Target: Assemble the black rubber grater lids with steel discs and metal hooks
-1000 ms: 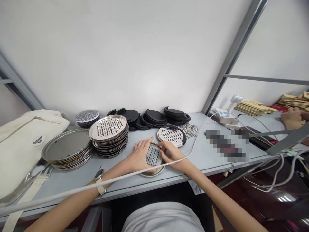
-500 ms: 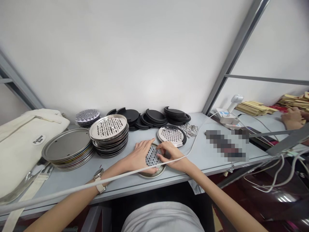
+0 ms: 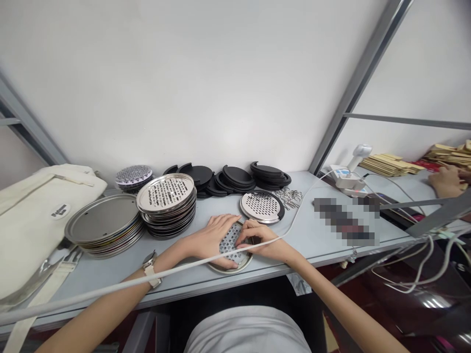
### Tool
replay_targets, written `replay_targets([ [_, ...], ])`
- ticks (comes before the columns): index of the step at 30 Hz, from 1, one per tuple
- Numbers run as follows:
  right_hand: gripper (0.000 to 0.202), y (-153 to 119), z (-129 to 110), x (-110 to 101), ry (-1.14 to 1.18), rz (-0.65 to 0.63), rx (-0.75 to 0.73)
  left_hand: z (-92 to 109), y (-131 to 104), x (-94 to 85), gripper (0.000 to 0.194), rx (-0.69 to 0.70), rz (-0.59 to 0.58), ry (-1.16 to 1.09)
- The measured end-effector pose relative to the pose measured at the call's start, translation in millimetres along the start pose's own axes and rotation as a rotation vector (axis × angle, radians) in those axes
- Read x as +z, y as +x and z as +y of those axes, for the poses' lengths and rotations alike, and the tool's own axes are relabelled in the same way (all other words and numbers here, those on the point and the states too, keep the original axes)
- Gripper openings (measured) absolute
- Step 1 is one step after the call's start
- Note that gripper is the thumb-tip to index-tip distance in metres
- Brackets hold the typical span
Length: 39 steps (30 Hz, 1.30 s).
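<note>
Head view, latest change: Brought farther inward over the holes of the round grater (image 3: 228, 240) with the right hand (image 3: 272, 251), past the spot occupied half a second earlier; settled lower with the left hand (image 3: 206, 240), thumb nearer the front rim.
Meaning for the work: Apparently down to finer handling at one place, steadied from the left.
Left grip: Spread wide around the left side of the rim, seemingly bracing the grater.
Right grip: Narrow, fingertips gathered at the holes; impossible to see whether anything small is pinched.
Grater's place: Lying near the front edge of the worktop (image 3: 301, 230), just beside the black-edged grater (image 3: 260, 204).
</note>
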State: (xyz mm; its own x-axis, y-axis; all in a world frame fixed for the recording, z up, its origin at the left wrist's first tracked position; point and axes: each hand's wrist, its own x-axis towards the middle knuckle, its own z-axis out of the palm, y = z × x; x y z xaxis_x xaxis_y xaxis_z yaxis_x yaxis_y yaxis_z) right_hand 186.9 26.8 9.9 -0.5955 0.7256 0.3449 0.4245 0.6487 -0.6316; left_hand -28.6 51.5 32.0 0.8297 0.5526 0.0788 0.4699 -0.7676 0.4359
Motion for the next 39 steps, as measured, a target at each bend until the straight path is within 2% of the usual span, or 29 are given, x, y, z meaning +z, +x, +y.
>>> replay_targets([
  [6,0.006,0.6,-0.6,2.4,0.05,0.0,0.015,-3.0,-0.1,-0.5,0.106,0.056,-0.007,-0.014],
  [15,0.018,-1.8,-3.3,0.6,0.031,-0.005,-0.007,-1.9,-1.0,-2.1,0.106,0.035,-0.025,-0.037],
  [26,0.012,-6.4,-4.3,0.5,0.049,-0.061,-0.035,-2.9,-1.3,-0.7,0.104,0.043,-0.037,-0.001],
  [35,0.013,-7.0,-11.3,6.4,0.077,-0.04,0.044,-5.7,-1.3,2.5,0.103,0.053,-0.022,-0.011],
  [39,0.011,-7.5,-16.8,8.7,0.106,-0.048,0.079,-10.5,-0.2,5.4,0.108,0.091,-0.028,0.016],
])
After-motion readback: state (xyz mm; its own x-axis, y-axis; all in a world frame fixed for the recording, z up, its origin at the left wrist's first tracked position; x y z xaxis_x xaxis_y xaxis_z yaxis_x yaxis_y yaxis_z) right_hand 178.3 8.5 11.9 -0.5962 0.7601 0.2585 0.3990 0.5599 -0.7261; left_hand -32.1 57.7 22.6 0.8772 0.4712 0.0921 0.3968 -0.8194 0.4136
